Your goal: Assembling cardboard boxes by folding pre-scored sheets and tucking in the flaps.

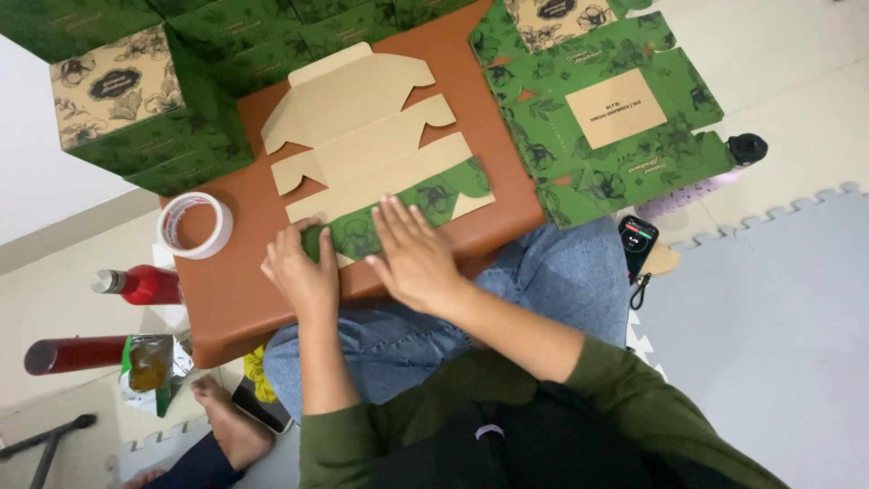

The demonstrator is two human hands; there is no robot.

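**Folding box flaps on a small worktop: where this can slip**

We've got the flat cardboard box blank [380, 158] lying on the brown worktop [226, 290], plain side up, with its near flap folded over so the green floral print shows. Our left hand [303, 272] has its fingers curled on the left end of that flap, clamped lightly on the edge. Our right hand [412, 258] lies flat and spread on the flap, holding nothing, just pressing.

What could go wrong, as we see it:

- The blank hangs close to the near edge of the worktop, so a hard push could slide the whole blank toward our lap and the crease would land crooked.
- Uneven pressure between the two hands could skew the fold or tear a tab notch.
- The tape roll [195, 225] sits left of the blank, near the worktop edge. An elbow bump could send it down to the red bottles [140, 285] on the floor.
- The stack of printed blanks [606, 118] right of the blank overhangs the worktop and could tip off.
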